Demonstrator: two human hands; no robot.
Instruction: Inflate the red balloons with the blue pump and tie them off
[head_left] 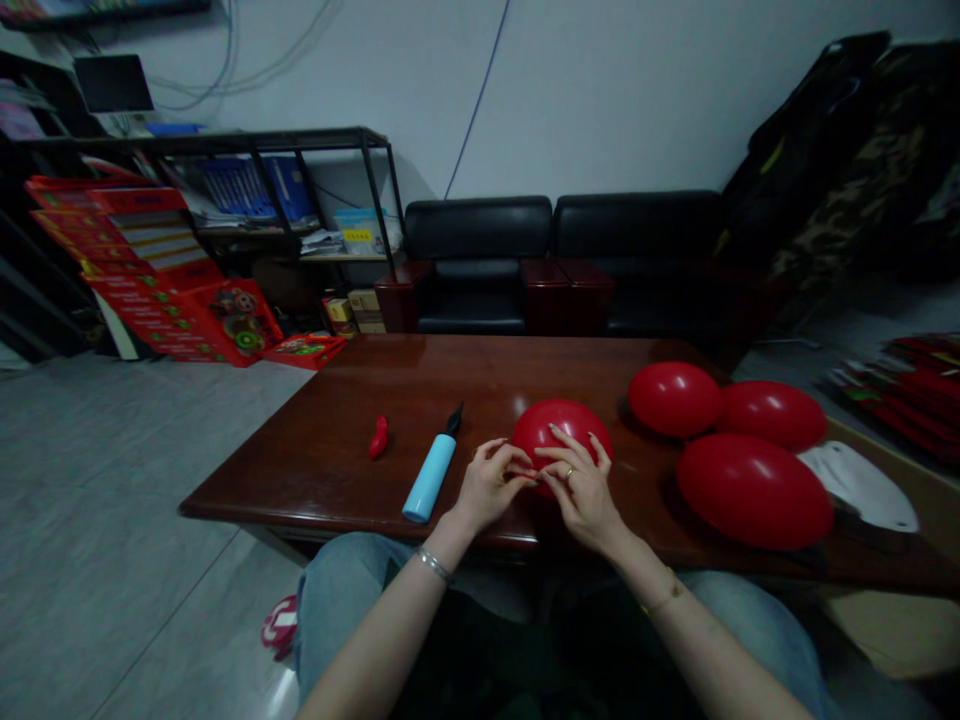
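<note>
Head view: a red balloon [561, 428] is steadied on the tabletop [345, 440], its neck pinched by fingers of the left hand [491, 484] and right hand [581, 487], the blue pump [431, 474] laid aside.

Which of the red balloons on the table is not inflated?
The small limp balloon left of the blue pump. It lies flat, while the balloon in both hands and the three at the right are round and full.
</note>
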